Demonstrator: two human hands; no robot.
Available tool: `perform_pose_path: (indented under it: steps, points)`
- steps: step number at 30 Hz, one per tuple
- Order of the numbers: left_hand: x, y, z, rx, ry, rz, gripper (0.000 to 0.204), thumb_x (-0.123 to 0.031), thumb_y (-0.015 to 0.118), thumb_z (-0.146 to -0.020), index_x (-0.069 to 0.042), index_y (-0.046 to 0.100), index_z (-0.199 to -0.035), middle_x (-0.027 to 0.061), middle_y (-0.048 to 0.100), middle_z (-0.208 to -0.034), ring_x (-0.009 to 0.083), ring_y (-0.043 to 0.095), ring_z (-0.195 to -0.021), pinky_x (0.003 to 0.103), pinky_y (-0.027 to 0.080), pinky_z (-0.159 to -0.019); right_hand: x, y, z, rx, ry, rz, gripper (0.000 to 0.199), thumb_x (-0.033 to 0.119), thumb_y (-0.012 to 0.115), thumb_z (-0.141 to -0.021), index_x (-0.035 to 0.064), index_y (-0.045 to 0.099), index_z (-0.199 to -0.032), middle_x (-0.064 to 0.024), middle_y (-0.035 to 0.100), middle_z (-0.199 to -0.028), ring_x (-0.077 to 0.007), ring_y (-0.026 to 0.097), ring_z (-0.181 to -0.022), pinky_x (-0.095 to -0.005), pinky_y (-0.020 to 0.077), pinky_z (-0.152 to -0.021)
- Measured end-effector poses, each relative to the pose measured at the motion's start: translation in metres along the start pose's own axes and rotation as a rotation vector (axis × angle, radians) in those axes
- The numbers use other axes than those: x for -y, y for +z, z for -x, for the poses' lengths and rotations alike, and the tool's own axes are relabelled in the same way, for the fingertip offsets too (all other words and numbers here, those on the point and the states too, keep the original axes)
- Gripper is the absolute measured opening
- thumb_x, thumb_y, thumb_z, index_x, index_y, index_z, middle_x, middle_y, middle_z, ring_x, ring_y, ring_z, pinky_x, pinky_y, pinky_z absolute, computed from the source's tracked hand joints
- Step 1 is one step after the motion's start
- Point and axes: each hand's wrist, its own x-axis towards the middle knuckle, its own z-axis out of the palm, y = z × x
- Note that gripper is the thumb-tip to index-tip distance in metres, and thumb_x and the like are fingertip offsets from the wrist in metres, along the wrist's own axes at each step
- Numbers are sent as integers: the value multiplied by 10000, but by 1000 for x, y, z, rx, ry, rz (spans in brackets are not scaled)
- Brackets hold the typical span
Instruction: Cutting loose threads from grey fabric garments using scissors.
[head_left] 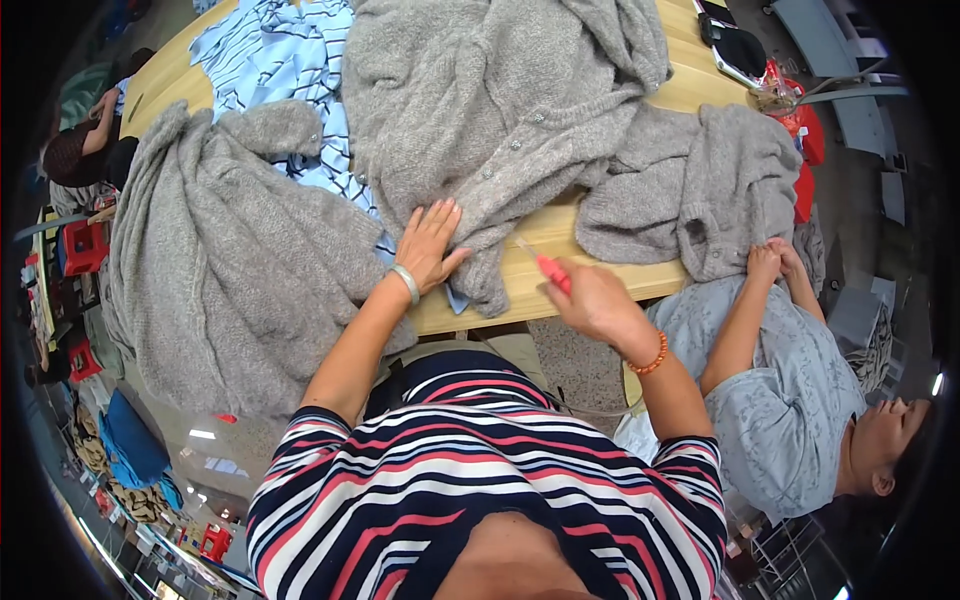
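Note:
A grey knit cardigan with a row of shiny round buttons is spread on the wooden table. My left hand lies flat on its lower edge, fingers stretched out. A little to the right, my right hand grips a red-handled tool. The tool's thin, pale tip points up and left, over bare wood and apart from the knit; its exact kind is hard to make out. To the left, another grey knit garment hangs over the table's front edge.
Blue striped cloth lies beneath the grey knits. On the right, a co-worker in a light blue top has both hands at another grey knit piece. Dark items and a red bag sit by the table's far right corner.

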Motion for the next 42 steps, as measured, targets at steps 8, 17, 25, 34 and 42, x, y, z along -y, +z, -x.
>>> perform_pose_path:
  steps: [8,17,25,34,42]
  points:
    - [-35,-9,-180,-384,111,449,558,-133,637,-838,-86,439,-1358,177,478,-1348,354,476,-1216,381,412,-999,-27,-39,-24,-395,168,26,301,322,573,-888,31,570,-964,-254,633,-796,-449,614,-795,-526,474,-716]
    - [9,28,-219,-219,-187,892,202,-140,641,-873,-11,635,-1028,-15,634,-832,60,530,-726,206,439,-684,-41,-29,-21,-135,-27,-203,346,333,581,-874,19,596,-1017,-245,643,-855,-438,614,-827,-483,485,-730]
    - [-50,-113,-76,446,-287,1231,295,-247,737,-757,-45,632,-946,-54,567,-778,44,492,-684,195,382,-604,-104,-53,-30,-647,104,-555,305,233,593,-896,7,587,-1102,-77,545,-635,-134,547,-599,-302,464,-603]
    - [-20,-83,7,684,-174,-69,254,-192,674,-783,-51,629,-990,176,630,-882,374,603,-772,426,490,-718,-107,-57,-63,-605,188,-264,282,245,584,-895,1,586,-1037,-153,621,-716,-273,622,-678,-364,477,-671]
    - [-120,-76,-206,-72,296,234,413,-149,726,-749,-47,567,-1117,161,557,-1091,355,538,-1019,394,458,-859,-142,-54,-76,-631,210,-559,330,291,582,-879,-3,562,-1027,-282,618,-847,-477,587,-854,-487,472,-733]
